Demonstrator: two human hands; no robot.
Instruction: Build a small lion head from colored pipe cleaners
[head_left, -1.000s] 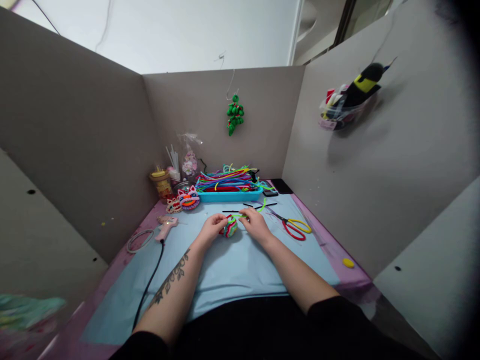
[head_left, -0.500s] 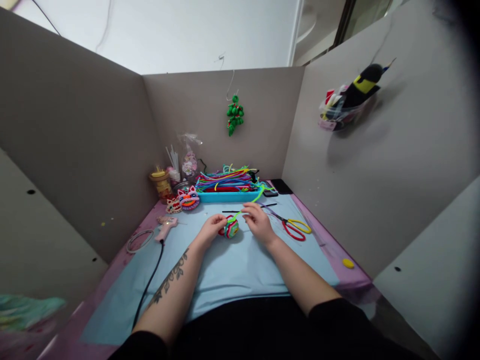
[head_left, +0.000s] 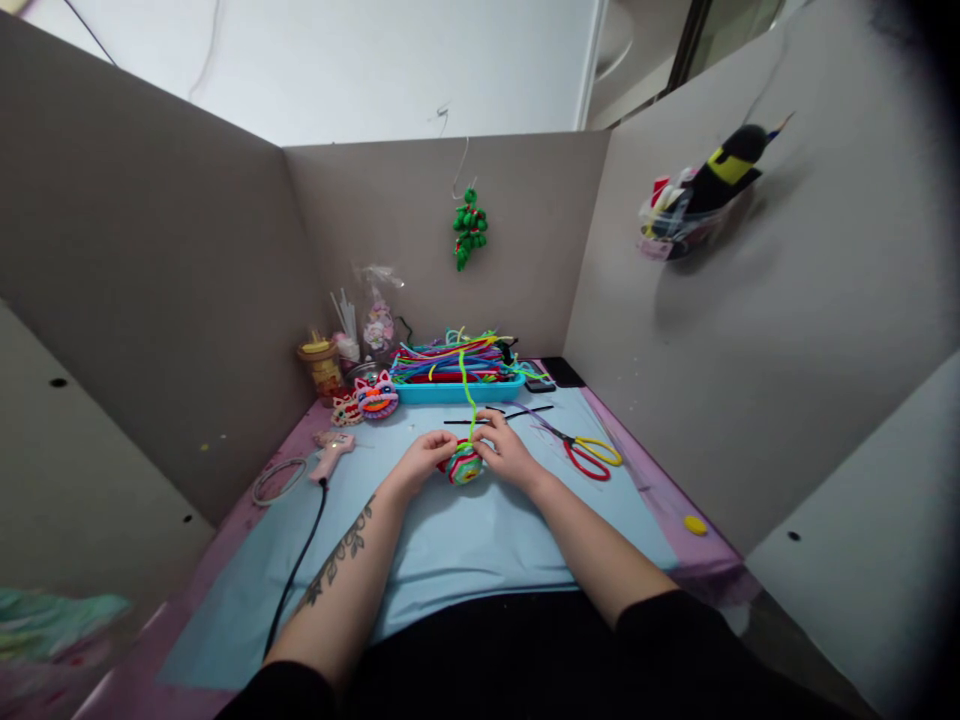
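Between my two hands is a small rounded piece of coiled pipe cleaners, striped in red, green and white with a yellow spot. My left hand pinches its left edge with thumb and forefinger. A lime-green pipe cleaner rises from the top of the piece, its free end pointing away over the tray. At the base of that strand, the fingertips of my right hand are closed on it, against the piece's upper right. Exact finger contact there is partly hidden.
Behind stands a blue tray of colourful pipe cleaners. Scissors lie to the right, with black strips nearby. At left are a pink glue gun and two lion-head figures. Grey panels enclose the table.
My right hand has come left and down to the piece. The lime-green strand has swung from slanting right to nearly upright. The piece has turned slightly; my left hand keeps its hold.
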